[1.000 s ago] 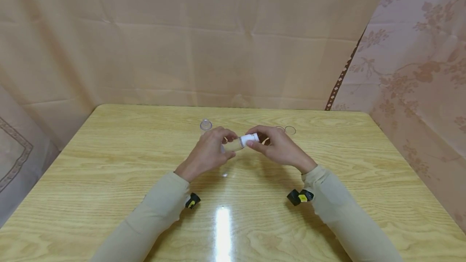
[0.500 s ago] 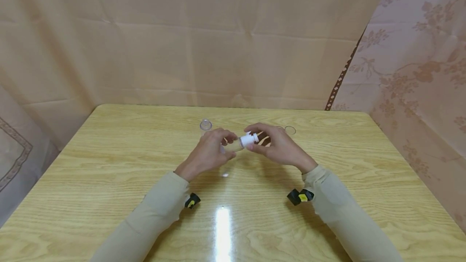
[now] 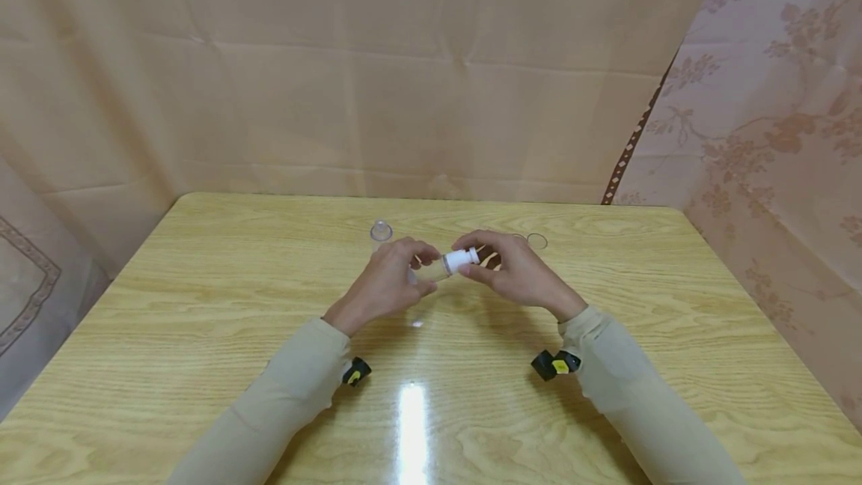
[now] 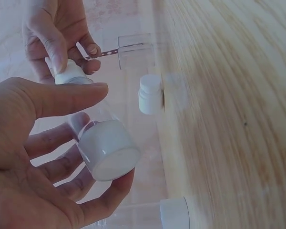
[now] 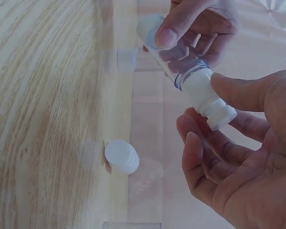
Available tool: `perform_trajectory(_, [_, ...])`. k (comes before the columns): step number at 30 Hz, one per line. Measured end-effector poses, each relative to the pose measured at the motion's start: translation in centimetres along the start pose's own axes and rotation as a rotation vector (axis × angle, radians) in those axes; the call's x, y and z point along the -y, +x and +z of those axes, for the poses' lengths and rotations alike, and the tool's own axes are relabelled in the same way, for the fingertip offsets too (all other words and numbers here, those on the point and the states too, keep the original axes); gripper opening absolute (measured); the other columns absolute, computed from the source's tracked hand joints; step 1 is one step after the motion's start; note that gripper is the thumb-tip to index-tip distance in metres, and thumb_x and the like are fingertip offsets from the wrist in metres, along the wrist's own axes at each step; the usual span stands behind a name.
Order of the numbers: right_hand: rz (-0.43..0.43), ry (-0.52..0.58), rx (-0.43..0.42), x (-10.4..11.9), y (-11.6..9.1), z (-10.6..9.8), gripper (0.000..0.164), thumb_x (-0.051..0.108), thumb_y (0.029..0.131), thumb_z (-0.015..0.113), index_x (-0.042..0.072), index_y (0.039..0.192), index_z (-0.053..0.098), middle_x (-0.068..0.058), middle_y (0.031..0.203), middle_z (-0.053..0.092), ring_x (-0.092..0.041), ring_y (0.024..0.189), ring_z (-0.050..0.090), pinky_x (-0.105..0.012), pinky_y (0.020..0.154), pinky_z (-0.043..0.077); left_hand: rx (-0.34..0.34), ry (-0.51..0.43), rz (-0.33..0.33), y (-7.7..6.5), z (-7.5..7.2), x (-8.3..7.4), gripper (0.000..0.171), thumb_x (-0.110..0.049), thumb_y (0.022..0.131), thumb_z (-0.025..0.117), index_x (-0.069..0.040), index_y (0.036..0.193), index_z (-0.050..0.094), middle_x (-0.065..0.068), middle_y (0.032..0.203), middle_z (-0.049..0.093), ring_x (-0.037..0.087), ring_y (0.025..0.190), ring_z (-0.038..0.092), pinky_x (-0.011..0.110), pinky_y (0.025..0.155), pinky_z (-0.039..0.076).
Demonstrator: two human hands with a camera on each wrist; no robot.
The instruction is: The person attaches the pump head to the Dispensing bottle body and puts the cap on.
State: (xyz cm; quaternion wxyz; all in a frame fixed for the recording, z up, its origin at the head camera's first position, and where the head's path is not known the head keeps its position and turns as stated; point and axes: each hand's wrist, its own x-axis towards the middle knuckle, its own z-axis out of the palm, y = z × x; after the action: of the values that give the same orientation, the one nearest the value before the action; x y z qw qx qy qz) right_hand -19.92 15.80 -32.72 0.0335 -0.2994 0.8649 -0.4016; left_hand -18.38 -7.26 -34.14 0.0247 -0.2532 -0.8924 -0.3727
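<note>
My left hand (image 3: 384,279) holds a small clear bottle (image 3: 429,269) by its body, tilted above the table. The bottle's thick white base (image 4: 109,148) faces the left wrist camera. At the other end is a white pump-like top (image 3: 459,259) with a narrower, stepped tip. My right hand (image 3: 517,269) pinches this top's wide collar between thumb and fingers. In the right wrist view, the top's tip (image 5: 220,114) projects past the thumb, and clear threads or rings (image 5: 190,74) show between top and bottle body.
Behind the left hand stands a clear dome-like piece (image 3: 381,230). A clear ring-rimmed piece (image 3: 536,241) is partly behind the right hand. Both wrist views show a small white bottle (image 4: 150,94) on the wood-grain table (image 3: 202,335). Beige cloth (image 3: 404,81) hangs beyond the far edge.
My right fingers have loosened from the white top's tip, uncovering it, and now pinch its collar. The left hand and bottle have stayed nearly still.
</note>
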Motion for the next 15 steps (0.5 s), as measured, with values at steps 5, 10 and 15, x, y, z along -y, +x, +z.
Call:
perform_trajectory(5, [0.010,-0.002,0.009,0.06,-0.04,0.04,0.025,0.012,0.098,0.068,0.006,0.123,0.068,-0.004,0.103,0.068,-0.021,0.091,0.063,-0.045,0.083,0.055,-0.011,0.015,-0.009,-0.02,-0.02,-0.19,0.038,-0.005,0.082,0.084,0.001,0.118,0.071,0.015,0.111,0.069,0.034,0.101,0.066,0.042,0.086,0.055])
perform_trajectory(10, [0.029,-0.014,0.009,0.14,-0.08,0.03,0.024,0.018,0.100,0.067,0.009,0.122,0.069,-0.002,0.096,0.067,-0.019,0.086,0.062,-0.041,0.079,0.054,-0.013,0.028,-0.022,-0.04,-0.01,-0.29,0.038,-0.005,0.082,0.084,0.000,0.118,0.071,0.015,0.110,0.069,0.033,0.101,0.065,0.043,0.085,0.054])
perform_trajectory(15, [0.047,-0.015,0.010,0.15,-0.01,0.09,0.022,0.021,0.102,0.064,0.008,0.119,0.070,-0.002,0.093,0.066,-0.019,0.083,0.061,-0.038,0.076,0.054,-0.025,0.050,-0.012,-0.04,0.05,-0.21,0.038,-0.005,0.082,0.084,0.000,0.117,0.071,0.015,0.109,0.069,0.031,0.099,0.065,0.043,0.085,0.054])
